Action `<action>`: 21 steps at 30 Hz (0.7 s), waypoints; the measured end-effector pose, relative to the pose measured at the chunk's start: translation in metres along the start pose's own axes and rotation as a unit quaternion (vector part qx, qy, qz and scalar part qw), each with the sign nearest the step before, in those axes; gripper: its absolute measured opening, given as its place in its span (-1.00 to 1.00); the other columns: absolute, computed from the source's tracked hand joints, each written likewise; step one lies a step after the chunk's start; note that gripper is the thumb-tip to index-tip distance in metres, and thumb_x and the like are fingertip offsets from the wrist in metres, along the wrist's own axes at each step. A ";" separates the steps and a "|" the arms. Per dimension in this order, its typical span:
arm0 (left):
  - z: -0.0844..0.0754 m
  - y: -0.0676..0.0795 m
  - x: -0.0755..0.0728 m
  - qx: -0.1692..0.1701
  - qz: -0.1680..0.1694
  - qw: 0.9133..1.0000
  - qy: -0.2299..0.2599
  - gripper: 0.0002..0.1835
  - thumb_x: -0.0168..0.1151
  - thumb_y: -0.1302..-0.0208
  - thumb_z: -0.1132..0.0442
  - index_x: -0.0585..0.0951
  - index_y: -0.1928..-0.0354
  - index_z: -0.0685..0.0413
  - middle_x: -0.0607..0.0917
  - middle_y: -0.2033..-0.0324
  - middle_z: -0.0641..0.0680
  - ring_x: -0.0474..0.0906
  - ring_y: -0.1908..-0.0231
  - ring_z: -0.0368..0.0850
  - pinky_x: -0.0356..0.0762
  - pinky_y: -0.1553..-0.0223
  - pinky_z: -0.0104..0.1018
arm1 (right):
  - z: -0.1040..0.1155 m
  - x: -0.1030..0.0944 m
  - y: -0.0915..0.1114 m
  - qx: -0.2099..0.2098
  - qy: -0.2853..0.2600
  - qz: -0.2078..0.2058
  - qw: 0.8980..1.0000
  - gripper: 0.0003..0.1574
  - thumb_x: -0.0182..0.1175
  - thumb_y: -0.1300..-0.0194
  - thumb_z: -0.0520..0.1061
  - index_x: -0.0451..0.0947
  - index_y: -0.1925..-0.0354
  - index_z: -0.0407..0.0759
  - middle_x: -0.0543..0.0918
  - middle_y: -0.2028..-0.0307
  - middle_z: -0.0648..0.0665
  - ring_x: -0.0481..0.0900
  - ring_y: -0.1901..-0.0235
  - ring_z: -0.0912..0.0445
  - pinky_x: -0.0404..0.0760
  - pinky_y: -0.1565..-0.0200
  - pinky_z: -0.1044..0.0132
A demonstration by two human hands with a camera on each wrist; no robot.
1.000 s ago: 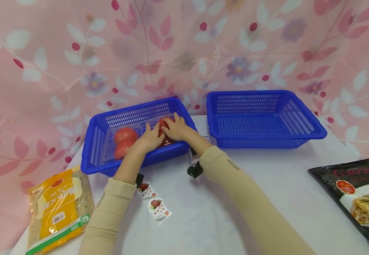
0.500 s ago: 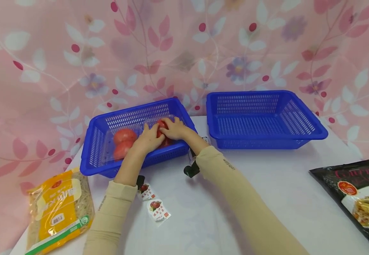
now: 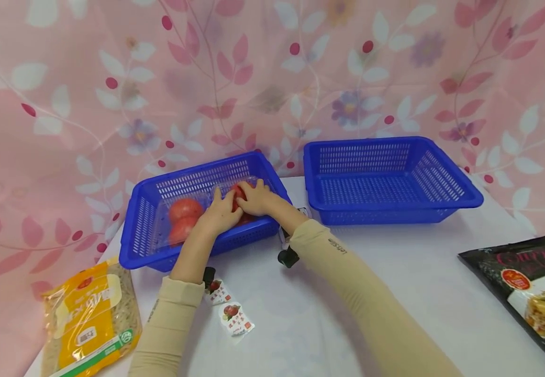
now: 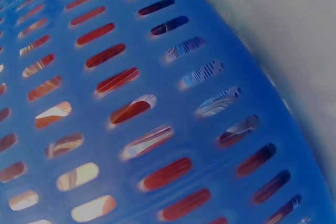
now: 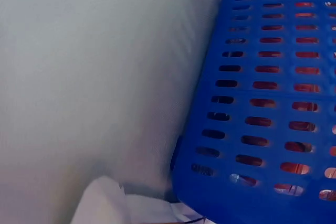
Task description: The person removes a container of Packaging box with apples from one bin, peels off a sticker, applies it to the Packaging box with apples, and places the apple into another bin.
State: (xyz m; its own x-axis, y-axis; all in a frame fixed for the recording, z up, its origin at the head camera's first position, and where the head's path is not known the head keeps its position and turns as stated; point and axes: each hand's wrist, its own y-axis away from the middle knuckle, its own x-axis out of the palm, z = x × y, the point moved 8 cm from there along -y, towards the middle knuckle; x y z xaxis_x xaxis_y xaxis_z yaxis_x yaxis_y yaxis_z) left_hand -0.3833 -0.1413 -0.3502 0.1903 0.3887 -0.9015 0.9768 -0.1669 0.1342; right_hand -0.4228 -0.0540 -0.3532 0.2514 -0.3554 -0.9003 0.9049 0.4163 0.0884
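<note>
My left hand (image 3: 221, 212) and right hand (image 3: 256, 200) are close together inside the left blue basket (image 3: 152, 256). Between them they hold a red, round fruit (image 3: 238, 192), right hand over its right side and left fingers along its left. Clear plastic packaging (image 3: 220, 186) surrounds it, and the fingers partly hide it. Beside my left hand, two more large red fruits (image 3: 185, 210) sit in clear plastic. In the left wrist view, red shows through the slots of the basket wall (image 4: 178, 103); neither wrist view shows the hands.
A second blue basket (image 3: 362, 188) stands to the right with nothing in it. Two fruit-printed labels (image 3: 236, 318) lie in front. A yellow packet (image 3: 90, 314) lies at the left, a black curry packet (image 3: 526, 283) at the right. A pink floral cloth (image 3: 272, 78) hangs behind.
My right hand's fingers have drawn leftward, closer round the red fruit and nearer my left hand. The fruits in the left part of the basket stay put. The head view has tilted slightly upward.
</note>
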 end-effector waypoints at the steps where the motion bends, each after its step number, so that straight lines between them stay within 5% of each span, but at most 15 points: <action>1: 0.000 0.000 0.000 0.000 0.000 1.000 0.001 -0.29 -0.17 -0.35 -0.03 -0.07 -0.42 0.13 -0.30 -0.34 0.42 0.06 -0.20 0.50 0.14 -0.09 0.31 | 0.000 -0.001 0.000 0.004 0.006 -0.006 1.000 -0.30 -0.19 -0.37 0.20 -0.01 -0.39 0.08 -0.02 -0.31 -0.44 0.05 -0.26 -0.32 0.14 -0.19 -0.19; 10: -0.003 0.001 -0.004 0.003 0.014 1.000 -0.011 -0.29 -0.21 -0.35 0.00 -0.12 -0.41 0.17 -0.29 -0.34 0.41 0.01 -0.20 0.51 0.09 -0.10 0.33 | 0.004 -0.006 -0.001 -0.003 0.009 -0.009 1.000 -0.29 -0.16 -0.34 0.25 0.01 -0.38 0.15 0.00 -0.32 -0.40 0.07 -0.25 -0.34 0.15 -0.19 -0.19; 21: -0.007 -0.003 -0.018 0.048 -0.080 0.996 -0.009 -0.32 -0.03 -0.26 0.01 0.16 -0.36 0.18 -0.07 -0.37 0.32 0.02 -0.29 0.30 0.12 -0.15 0.24 | 0.007 -0.016 -0.001 -0.055 -0.005 -0.058 0.997 -0.31 -0.09 -0.33 0.12 0.13 -0.36 -0.04 0.13 -0.31 -0.33 -0.01 -0.31 -0.21 -0.05 -0.25 -0.19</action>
State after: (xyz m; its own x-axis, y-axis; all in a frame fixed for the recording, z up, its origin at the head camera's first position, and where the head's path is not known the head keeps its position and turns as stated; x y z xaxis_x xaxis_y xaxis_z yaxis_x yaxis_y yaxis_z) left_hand -0.3889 -0.1414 -0.3318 0.0307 0.4006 -0.9157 0.9806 -0.1897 -0.0501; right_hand -0.4260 -0.0544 -0.3360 0.1509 -0.4149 -0.8973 0.8849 0.4614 -0.0646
